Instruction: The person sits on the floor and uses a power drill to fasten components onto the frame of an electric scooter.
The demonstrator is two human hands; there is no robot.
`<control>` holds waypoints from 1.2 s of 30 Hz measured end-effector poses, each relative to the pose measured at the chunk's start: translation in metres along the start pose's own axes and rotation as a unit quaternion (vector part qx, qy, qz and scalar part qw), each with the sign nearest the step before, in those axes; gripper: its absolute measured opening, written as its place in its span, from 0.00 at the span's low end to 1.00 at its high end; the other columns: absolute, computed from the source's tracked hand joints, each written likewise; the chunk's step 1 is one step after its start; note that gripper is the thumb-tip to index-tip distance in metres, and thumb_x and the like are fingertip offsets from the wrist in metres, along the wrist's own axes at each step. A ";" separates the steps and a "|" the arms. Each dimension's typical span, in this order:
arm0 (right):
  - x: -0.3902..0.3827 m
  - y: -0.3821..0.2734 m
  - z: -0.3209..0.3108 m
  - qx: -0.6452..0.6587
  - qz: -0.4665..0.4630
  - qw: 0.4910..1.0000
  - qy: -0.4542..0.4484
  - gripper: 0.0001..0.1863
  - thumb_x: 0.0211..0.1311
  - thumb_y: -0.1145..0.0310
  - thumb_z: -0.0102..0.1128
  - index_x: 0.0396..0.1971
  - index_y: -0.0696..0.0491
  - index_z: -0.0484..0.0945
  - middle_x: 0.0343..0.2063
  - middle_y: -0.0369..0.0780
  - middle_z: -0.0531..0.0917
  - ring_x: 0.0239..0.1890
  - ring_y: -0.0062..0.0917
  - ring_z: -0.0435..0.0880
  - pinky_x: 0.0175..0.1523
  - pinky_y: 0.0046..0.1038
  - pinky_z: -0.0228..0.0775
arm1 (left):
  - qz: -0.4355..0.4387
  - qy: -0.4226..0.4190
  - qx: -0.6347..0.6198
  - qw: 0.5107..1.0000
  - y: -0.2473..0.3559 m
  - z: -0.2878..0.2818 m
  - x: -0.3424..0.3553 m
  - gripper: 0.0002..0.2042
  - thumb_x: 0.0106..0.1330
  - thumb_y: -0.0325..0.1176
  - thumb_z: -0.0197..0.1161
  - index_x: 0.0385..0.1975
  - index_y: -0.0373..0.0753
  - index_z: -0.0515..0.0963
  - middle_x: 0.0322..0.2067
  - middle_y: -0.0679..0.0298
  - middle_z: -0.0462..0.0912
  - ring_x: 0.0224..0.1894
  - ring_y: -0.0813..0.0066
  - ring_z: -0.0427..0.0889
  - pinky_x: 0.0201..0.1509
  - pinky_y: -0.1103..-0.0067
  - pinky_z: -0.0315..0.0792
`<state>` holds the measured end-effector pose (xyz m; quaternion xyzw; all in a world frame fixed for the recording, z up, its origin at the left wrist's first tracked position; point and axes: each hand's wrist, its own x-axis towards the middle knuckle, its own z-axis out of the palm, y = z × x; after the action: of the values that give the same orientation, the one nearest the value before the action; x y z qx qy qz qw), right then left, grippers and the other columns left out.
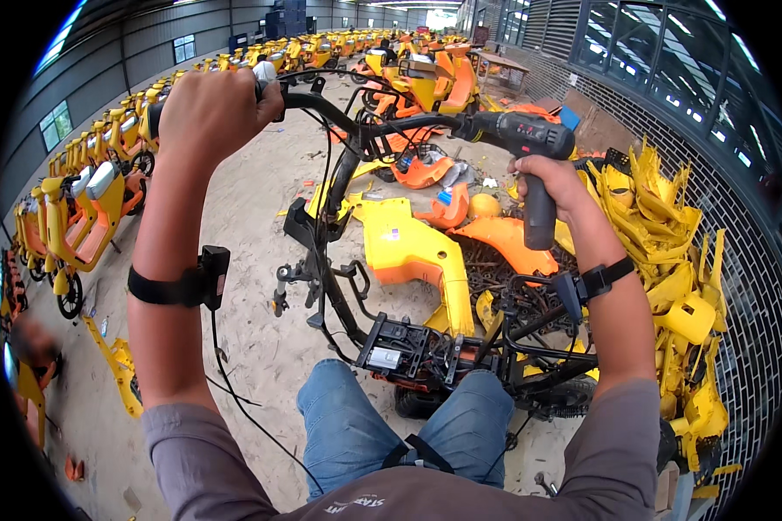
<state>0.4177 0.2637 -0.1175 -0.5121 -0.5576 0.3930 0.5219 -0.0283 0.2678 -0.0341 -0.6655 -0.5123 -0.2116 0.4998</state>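
A stripped electric scooter frame (pixel 349 165) stands before me, its black tubes and cables bare. My left hand (pixel 210 113) is closed around the left end of its handlebar (pixel 326 106). In my right hand (pixel 554 181) is a black cordless drill (pixel 539 213), gripped by its handle. The drill's nose points left and meets or overlaps the handlebar's right end; contact there is hard to make out. Below, between my knees and the frame, lies the exposed battery bay (pixel 408 352) with black wiring and a silver box.
Yellow body panels (pixel 408 239) and an orange panel (pixel 506 243) lie beyond the frame. A tall heap of yellow panels (pixel 682 286) leans by the brick wall at right. Rows of yellow scooters (pixel 91 213) line the left and back. A cable (pixel 243 412) hangs from my left forearm.
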 end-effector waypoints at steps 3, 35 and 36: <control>-0.012 -0.001 0.002 0.041 -0.045 0.998 -0.011 0.22 0.59 0.69 0.65 0.52 0.61 0.78 0.39 0.43 0.88 0.25 0.21 0.82 0.34 0.29 0.81 | -0.003 -0.010 0.002 1.000 0.004 -0.003 0.002 0.25 0.74 0.52 0.51 0.21 0.40 0.79 0.12 0.60 0.78 0.16 0.62 0.81 0.28 0.69 0.76; 0.043 0.008 0.013 0.518 0.107 0.847 -0.046 0.16 0.55 0.76 0.57 0.42 0.62 0.65 0.34 0.41 0.78 0.25 0.20 0.81 0.38 0.29 0.83 | 0.003 0.014 0.028 1.000 0.019 -0.015 -0.017 0.25 0.74 0.52 0.51 0.19 0.41 0.77 0.11 0.61 0.78 0.15 0.63 0.80 0.26 0.70 0.74; 0.040 0.007 0.014 0.505 0.102 0.856 -0.040 0.16 0.55 0.75 0.57 0.42 0.61 0.66 0.33 0.41 0.78 0.25 0.21 0.81 0.38 0.30 0.83 | 0.002 0.013 0.026 1.000 0.019 -0.016 -0.017 0.25 0.74 0.52 0.51 0.19 0.41 0.77 0.12 0.61 0.78 0.15 0.63 0.80 0.26 0.70 0.74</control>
<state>0.4076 0.3052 -0.1189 -0.2165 -0.2477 0.6915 0.6430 -0.0148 0.2461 -0.0498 -0.6503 -0.5096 -0.2059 0.5245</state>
